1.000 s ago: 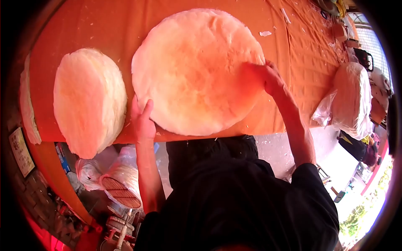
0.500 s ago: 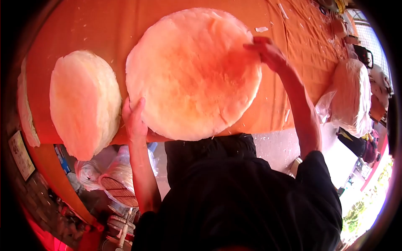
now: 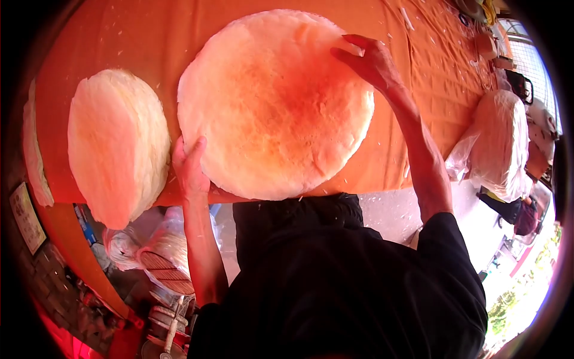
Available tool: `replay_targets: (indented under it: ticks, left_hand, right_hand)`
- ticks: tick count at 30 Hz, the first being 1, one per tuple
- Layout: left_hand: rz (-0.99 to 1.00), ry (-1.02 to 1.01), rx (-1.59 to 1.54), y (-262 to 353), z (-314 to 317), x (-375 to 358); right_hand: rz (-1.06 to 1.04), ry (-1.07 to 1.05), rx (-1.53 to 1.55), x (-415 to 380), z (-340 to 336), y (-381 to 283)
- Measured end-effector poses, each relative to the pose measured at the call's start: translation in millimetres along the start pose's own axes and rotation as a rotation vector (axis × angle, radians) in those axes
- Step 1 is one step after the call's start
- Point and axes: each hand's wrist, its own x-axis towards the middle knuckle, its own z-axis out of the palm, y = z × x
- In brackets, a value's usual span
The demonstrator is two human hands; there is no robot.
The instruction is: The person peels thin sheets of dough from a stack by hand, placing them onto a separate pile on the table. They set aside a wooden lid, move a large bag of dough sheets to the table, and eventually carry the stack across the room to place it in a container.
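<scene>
A large round pale pad (image 3: 269,107), fluffy like cotton wadding and with a slightly dented middle, lies on the orange cloth. My left hand (image 3: 191,170) grips its lower left edge, thumb on top and the other fingers partly hidden beneath. Over the upper right rim is my right hand (image 3: 373,63), its thumb and forefinger apart with a gap between them; I see nothing held there. To the left, a stack of similar pale pads (image 3: 116,146) leans over the table's front edge.
The orange cloth (image 3: 388,149) covers the table and carries small white scraps. A plastic-wrapped white bundle (image 3: 499,143) stands at the right. Below the table on the left are a plastic-wrapped roll (image 3: 170,257) and stacked round items (image 3: 167,326). Another pale pad (image 3: 36,149) shows at the far left.
My right hand has moved up and left along the rim, and its fingers have spread apart. My left hand keeps its grip at the same edge.
</scene>
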Motion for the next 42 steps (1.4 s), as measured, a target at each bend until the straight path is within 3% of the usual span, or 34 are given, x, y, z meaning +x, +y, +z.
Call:
replay_targets:
  ticks: [6, 9, 12, 19, 22, 23, 26, 28, 32, 36, 39, 40, 41, 42]
  left_hand:
    - [0.007, -0.018, -0.042, -3.2, -5.0, 1.1]
    - [0.038, -0.046, -0.055, -1.5, -5.4, -1.3]
    - [0.032, -0.063, -0.114, -0.7, -4.3, -5.0]
    - [-0.006, -0.012, -0.142, -1.0, -1.8, -13.2]
    - [0.040, 0.040, -0.055, -5.2, -4.6, -8.9]
    - [0.035, 0.074, -0.023, -5.2, -4.0, -7.9]
    - [0.025, 0.145, 0.080, -2.3, 1.3, -2.6]
    - [0.034, 0.150, 0.138, 4.9, 8.9, 0.4]
    - [-0.053, 0.000, -0.191, 10.9, -2.9, -10.7]
    - [-0.132, -0.028, -0.092, -13.5, -21.0, -34.8]
    - [0.051, -0.074, -0.093, -24.1, -17.9, -32.8]
    - [0.064, -0.053, -0.084, -21.3, -16.8, -32.6]
    - [0.062, -0.068, -0.102, -16.2, -15.8, -32.4]
    - [0.058, -0.086, -0.123, -10.7, -14.4, -33.4]
  right_hand:
    - [0.001, -0.103, -0.028, 18.2, -1.9, 22.1]
    - [0.183, -0.077, -0.016, 19.3, -6.7, 14.5]
    - [-0.012, 0.178, 0.069, 12.8, 9.9, 31.7]
    - [-0.165, -0.068, -0.194, -3.5, 13.2, 21.5]
    - [-0.025, -0.058, 0.014, 7.5, 12.6, 18.2]
    - [0.083, -0.160, 0.075, 8.8, 6.1, 6.9]
    - [0.096, -0.239, 0.358, 14.3, 9.9, 16.5]
    - [0.128, -0.304, 0.343, 25.3, 8.0, 30.0]
    - [0.246, -0.480, 0.324, 39.0, -7.9, 54.5]
    - [0.250, -0.591, 0.262, 23.3, -24.4, 31.5]
    - [-0.105, -0.330, 0.252, 8.2, -0.1, 36.5]
    - [0.018, -0.329, 0.247, 11.2, -2.2, 49.3]
    - [0.118, -0.464, 0.266, 9.4, -10.5, 32.1]
    - [0.151, -0.184, 0.282, -7.9, -5.6, 26.1]
